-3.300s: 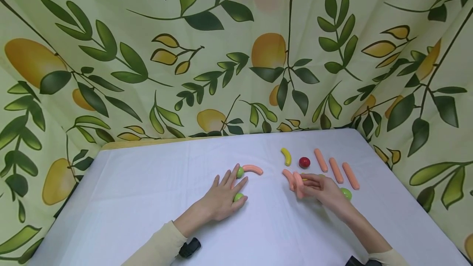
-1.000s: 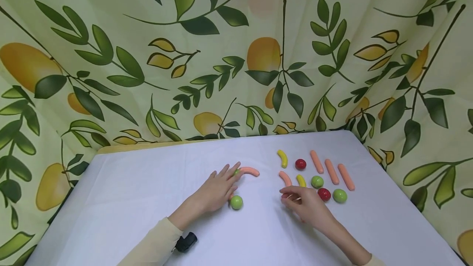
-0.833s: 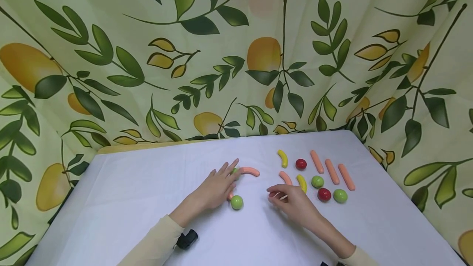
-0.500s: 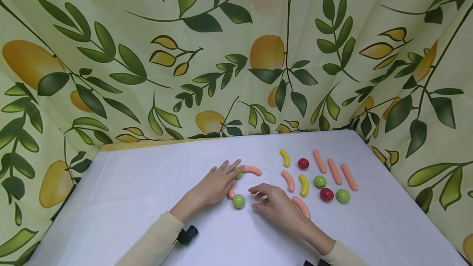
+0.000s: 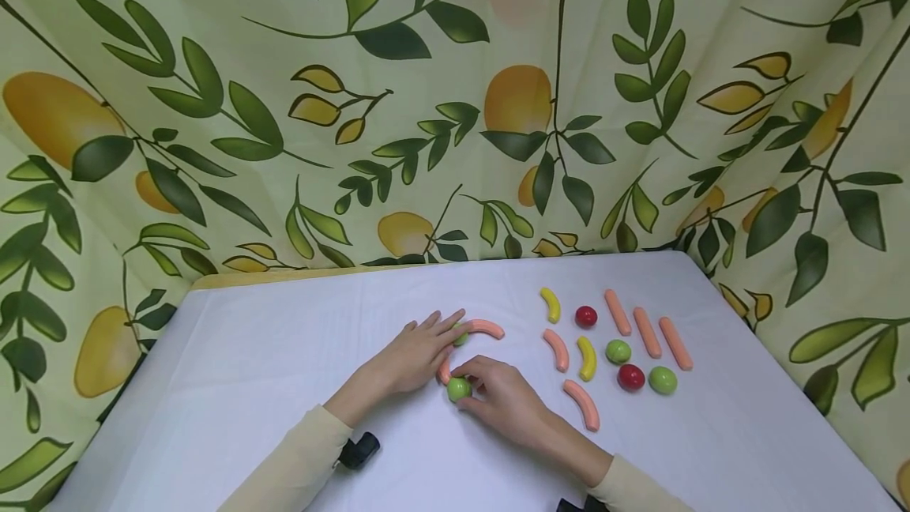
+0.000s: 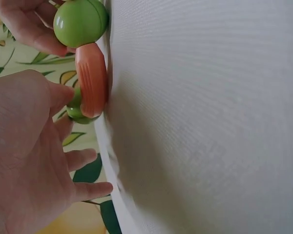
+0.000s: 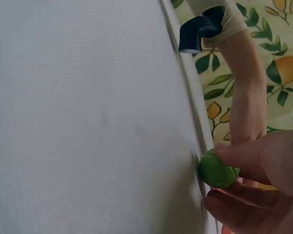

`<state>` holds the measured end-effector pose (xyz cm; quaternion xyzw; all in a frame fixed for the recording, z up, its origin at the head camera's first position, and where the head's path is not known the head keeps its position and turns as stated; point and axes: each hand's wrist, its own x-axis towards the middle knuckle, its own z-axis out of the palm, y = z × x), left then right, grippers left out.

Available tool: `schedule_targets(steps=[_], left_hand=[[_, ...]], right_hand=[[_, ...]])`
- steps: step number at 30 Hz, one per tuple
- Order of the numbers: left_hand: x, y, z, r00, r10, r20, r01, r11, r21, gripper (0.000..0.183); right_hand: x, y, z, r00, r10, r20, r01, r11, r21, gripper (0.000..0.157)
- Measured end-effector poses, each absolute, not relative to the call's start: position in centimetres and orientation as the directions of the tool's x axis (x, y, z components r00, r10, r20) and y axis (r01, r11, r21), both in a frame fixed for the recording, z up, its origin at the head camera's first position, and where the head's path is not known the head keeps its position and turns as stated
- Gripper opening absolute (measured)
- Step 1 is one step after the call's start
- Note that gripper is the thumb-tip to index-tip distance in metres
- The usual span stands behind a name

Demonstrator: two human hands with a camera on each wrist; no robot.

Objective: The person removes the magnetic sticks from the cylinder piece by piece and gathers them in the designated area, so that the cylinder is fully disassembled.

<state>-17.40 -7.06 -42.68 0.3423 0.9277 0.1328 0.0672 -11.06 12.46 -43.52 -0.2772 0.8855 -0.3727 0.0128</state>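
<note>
In the head view my right hand point(image 5: 508, 401) pinches the nearer green ball point(image 5: 459, 390) between thumb and fingers; the right wrist view shows this green ball point(image 7: 217, 169) close to the cloth. My left hand point(image 5: 412, 358) lies beyond it, its thumb and a finger about the farther green ball point(image 5: 460, 336), other fingers stretched out. Between both balls stands a curved pink sausage-shaped piece point(image 6: 92, 80), partly covered by my left hand in the head view. Another curved pink piece point(image 5: 486, 328) extends rightward from the farther ball.
To the right on the white-covered table point(image 5: 284, 354) lie two yellow banana-shaped pieces point(image 5: 586, 358), two red balls point(image 5: 630, 377), two green balls point(image 5: 663, 380), two curved pink pieces point(image 5: 583, 404) and three straight pink sticks point(image 5: 674, 343). A patterned curtain point(image 5: 426, 141) hangs behind.
My right hand has let go of a curved pink piece on the right, then moved left and taken hold of the nearer green ball. My left hand has shifted slightly, uncovering that ball.
</note>
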Motion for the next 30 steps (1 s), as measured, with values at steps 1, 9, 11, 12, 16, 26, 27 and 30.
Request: schedule_targets(steps=[1,9,11,12,16,26,27,30], left_hand=[[-17.4,-7.1,-42.7,-0.758,0.651,-0.036,0.615,0.733,0.290,0.049],[-16.8,-7.2,-42.3,-0.763,0.646,-0.031,0.609,0.734,0.299,0.050],[-16.6,-7.4,-42.2,-0.764,0.644,-0.023,0.610,0.735,0.295,0.050],[-16.6,-7.5,-42.2,-0.765,0.644,-0.022,0.612,0.738,0.285,0.050],[-16.1,-8.0,-42.0,-0.770,0.638,-0.031,0.607,0.746,0.274,0.051],[-14.4,-8.9,-42.1,-0.787,0.613,-0.074,0.576,0.772,0.269,0.055],[-14.2,-9.0,-42.1,-0.788,0.611,-0.072,0.574,0.773,0.272,0.056],[-13.6,-9.3,-42.0,-0.792,0.608,-0.060,0.572,0.772,0.275,0.056]], right_hand=[[-11.1,12.4,-43.6,-0.848,-0.498,0.183,-0.479,0.570,-0.667,0.033],[-11.4,12.6,-43.7,-0.860,-0.483,0.162,-0.460,0.599,-0.655,0.030],[-11.5,12.9,-43.7,-0.862,-0.486,0.147,-0.450,0.600,-0.661,0.029],[-11.6,13.0,-43.7,-0.862,-0.488,0.138,-0.446,0.598,-0.667,0.029],[-11.6,14.0,-43.3,-0.860,-0.500,0.105,-0.428,0.594,-0.681,0.029],[-12.3,16.5,-42.9,-0.861,-0.502,0.079,-0.432,0.642,-0.633,0.032],[-12.4,16.6,-42.9,-0.862,-0.501,0.075,-0.429,0.644,-0.633,0.033],[-12.7,16.9,-43.0,-0.864,-0.499,0.072,-0.428,0.650,-0.628,0.033]])
